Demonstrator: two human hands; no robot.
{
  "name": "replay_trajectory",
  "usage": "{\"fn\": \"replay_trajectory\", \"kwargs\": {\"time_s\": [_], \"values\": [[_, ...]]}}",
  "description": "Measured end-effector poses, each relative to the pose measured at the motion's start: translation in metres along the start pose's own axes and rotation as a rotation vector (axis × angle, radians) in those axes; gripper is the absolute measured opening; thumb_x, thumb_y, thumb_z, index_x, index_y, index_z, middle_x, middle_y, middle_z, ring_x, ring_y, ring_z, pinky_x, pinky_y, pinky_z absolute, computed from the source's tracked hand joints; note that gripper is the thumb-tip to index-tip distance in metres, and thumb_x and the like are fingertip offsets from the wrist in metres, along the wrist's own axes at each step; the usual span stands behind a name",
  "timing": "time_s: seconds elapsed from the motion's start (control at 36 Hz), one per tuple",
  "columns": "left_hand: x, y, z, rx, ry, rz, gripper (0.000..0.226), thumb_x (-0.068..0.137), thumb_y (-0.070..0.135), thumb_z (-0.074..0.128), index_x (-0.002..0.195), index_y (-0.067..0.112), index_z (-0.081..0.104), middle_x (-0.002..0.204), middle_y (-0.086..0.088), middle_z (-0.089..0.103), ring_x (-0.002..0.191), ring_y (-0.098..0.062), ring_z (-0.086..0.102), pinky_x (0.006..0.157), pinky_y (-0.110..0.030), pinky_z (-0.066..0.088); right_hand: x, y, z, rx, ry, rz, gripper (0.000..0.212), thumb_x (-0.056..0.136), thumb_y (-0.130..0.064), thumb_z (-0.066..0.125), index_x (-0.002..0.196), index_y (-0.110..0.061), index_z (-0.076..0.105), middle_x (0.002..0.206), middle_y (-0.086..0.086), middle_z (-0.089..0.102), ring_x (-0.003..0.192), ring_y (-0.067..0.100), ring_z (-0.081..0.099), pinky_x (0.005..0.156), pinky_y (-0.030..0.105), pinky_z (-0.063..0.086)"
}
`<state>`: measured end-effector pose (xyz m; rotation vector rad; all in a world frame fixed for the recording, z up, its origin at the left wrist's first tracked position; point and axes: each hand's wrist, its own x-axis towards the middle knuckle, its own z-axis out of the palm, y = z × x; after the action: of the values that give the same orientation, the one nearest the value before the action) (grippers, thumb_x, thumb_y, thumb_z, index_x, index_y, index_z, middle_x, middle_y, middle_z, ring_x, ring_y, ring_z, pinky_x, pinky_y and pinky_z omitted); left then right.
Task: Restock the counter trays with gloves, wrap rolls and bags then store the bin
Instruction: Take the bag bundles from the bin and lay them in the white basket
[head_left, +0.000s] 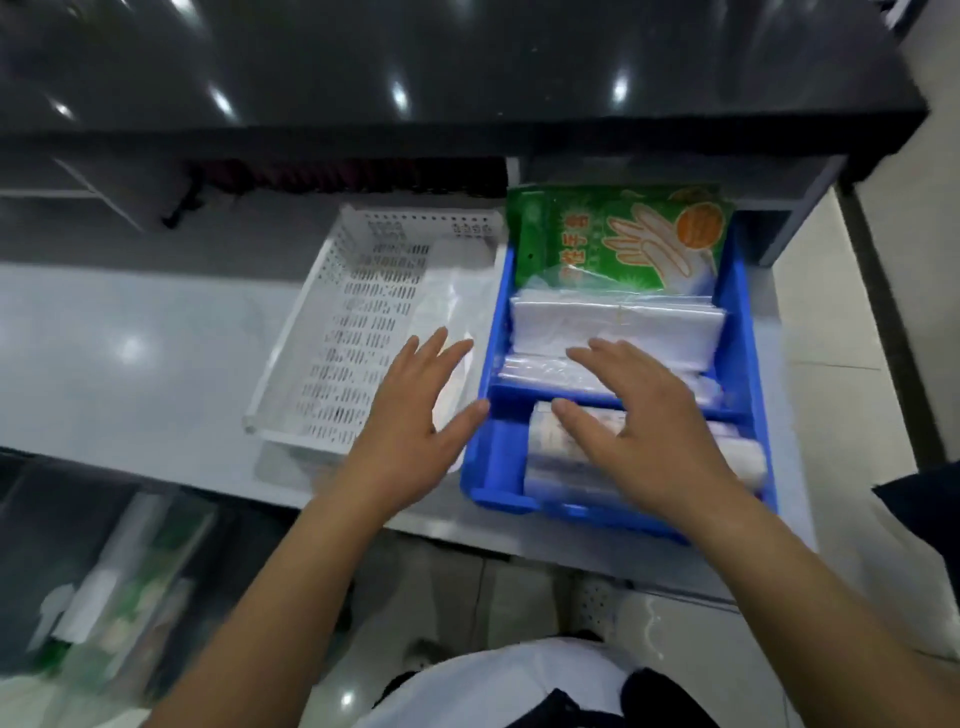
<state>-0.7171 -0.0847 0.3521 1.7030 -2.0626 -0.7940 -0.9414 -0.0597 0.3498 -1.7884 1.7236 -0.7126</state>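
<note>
Both hands hover open over the supplies, holding nothing: the left hand (410, 415) above the gap between the white tray (332, 332) and the blue bin (743, 332), the right hand (639, 415) spread over the bin's near compartment. The bin sits on the desk (130, 364) just right of the tray and looks nearly full: a green glove pack (623, 234) at the back, stacked clear bags (613, 325) in the middle, wrap rolls (550, 441) at the front. The tray holds only some clear plastic (457, 291) along its right side. By my reading, restocking has barely begun; most items remain to be moved, and storing the bin comes last
</note>
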Motion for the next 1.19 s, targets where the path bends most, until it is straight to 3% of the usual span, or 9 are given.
{"fn": "replay_trajectory", "kwargs": {"time_s": [0.11, 0.22, 0.36, 0.56, 0.89, 1.06, 1.19], "values": [[-0.084, -0.05, -0.028, -0.05, 0.066, -0.088, 0.067, 0.091, 0.046, 0.061, 0.15, 0.038, 0.031, 0.157, 0.024, 0.008, 0.151, -0.005, -0.003, 0.12, -0.029, 0.005, -0.037, -0.065, 0.05, 0.031, -0.037, -0.115, 0.05, 0.088, -0.042, 0.064, 0.135, -0.023, 0.057, 0.147, 0.0, 0.051, 0.141, 0.021, 0.037, 0.115, 0.047, 0.03], [-0.165, -0.113, -0.053, -0.104, 0.106, -0.231, 0.074, 0.079, 0.073, 0.045, 0.146, 0.053, 0.022, 0.157, 0.031, 0.003, 0.148, 0.003, -0.01, 0.119, -0.029, 0.005, -0.075, -0.118, 0.118, 0.099, -0.203, -0.201, 0.048, 0.087, -0.043, 0.059, 0.133, -0.027, 0.059, 0.145, -0.01, 0.047, 0.14, 0.015, 0.039, 0.114, 0.041, 0.031], [-0.239, -0.185, -0.072, -0.135, 0.162, -0.411, 0.069, 0.091, 0.056, 0.056, 0.151, 0.048, 0.022, 0.155, 0.034, 0.001, 0.147, 0.004, -0.01, 0.121, -0.033, 0.009, -0.093, -0.156, 0.186, 0.02, -0.409, -0.258, 0.051, 0.09, -0.049, 0.06, 0.139, -0.038, 0.05, 0.152, -0.017, 0.035, 0.143, 0.007, 0.03, 0.115, 0.042, 0.03], [-0.332, -0.254, -0.089, -0.267, 0.254, -0.615, 0.073, 0.092, 0.053, 0.058, 0.153, 0.042, 0.021, 0.162, 0.021, 0.007, 0.151, -0.005, 0.0, 0.123, -0.036, 0.013, -0.116, -0.229, 0.269, -0.114, -0.65, -0.43, 0.057, 0.09, -0.056, 0.055, 0.143, -0.04, 0.043, 0.156, -0.017, 0.03, 0.146, 0.005, 0.022, 0.118, 0.042, 0.025], [-0.395, -0.318, -0.089, -0.466, 0.403, -0.828, 0.07, 0.094, 0.045, 0.059, 0.154, 0.036, 0.023, 0.163, 0.013, 0.017, 0.15, -0.009, 0.013, 0.122, -0.039, 0.02, -0.103, -0.309, 0.365, -0.353, -0.929, -0.602, 0.055, 0.091, -0.052, 0.057, 0.142, -0.035, 0.046, 0.152, -0.013, 0.04, 0.139, 0.006, 0.034, 0.115, 0.034, 0.031], [-0.417, -0.36, -0.101, -0.494, 0.418, -0.981, 0.07, 0.092, 0.046, 0.061, 0.152, 0.039, 0.023, 0.145, 0.026, 0.021, 0.144, -0.004, 0.019, 0.114, -0.021, 0.015, -0.083, -0.355, 0.44, -0.339, -1.069, -0.682, 0.054, 0.091, -0.047, 0.06, 0.141, -0.032, 0.049, 0.151, -0.009, 0.042, 0.14, 0.008, 0.035, 0.114, 0.03, 0.03], [-0.419, -0.409, -0.144, -0.494, 0.408, -1.112, 0.067, 0.093, 0.042, 0.062, 0.15, 0.039, 0.028, 0.158, 0.013, 0.028, 0.144, -0.009, 0.024, 0.114, -0.026, 0.02, -0.05, -0.394, 0.513, -0.333, -1.134, -0.712, 0.054, 0.088, -0.044, 0.065, 0.138, -0.026, 0.055, 0.148, -0.004, 0.048, 0.138, 0.013, 0.04, 0.114, 0.035, 0.032]]}}
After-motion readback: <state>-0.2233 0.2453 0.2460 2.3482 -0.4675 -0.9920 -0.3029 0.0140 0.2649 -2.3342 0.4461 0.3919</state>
